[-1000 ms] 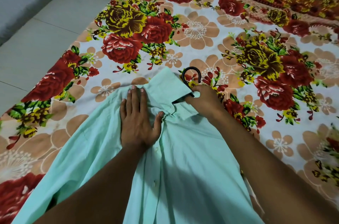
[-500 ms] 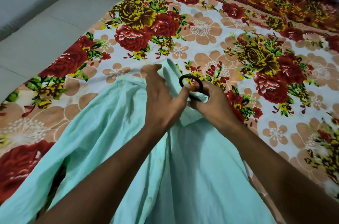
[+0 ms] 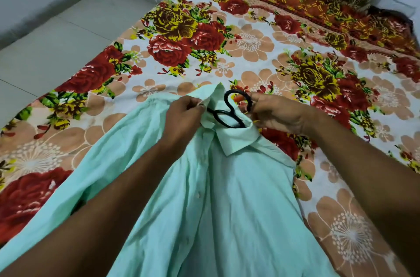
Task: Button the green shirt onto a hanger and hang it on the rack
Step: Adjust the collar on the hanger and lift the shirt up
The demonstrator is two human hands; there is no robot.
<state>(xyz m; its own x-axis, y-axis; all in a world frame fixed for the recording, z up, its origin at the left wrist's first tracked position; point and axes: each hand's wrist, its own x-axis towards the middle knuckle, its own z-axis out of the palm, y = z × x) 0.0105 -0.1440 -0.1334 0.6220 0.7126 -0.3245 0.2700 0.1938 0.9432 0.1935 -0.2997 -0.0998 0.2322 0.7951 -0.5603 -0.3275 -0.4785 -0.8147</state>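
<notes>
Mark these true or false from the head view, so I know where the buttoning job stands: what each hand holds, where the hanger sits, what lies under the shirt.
1. The left hand pinches the collar edge of the pale green cotton shirt. True.
2. The thin black hanger lies apart from the shirt. False: its hook sticks out of the collar opening.
3. The right hand rests flat and open. False: its grip is curled at the hook's end.
4. The shirt lies on a floral bedsheet. True.
5. The shirt hangs on a rack. False: no rack shows.
</notes>
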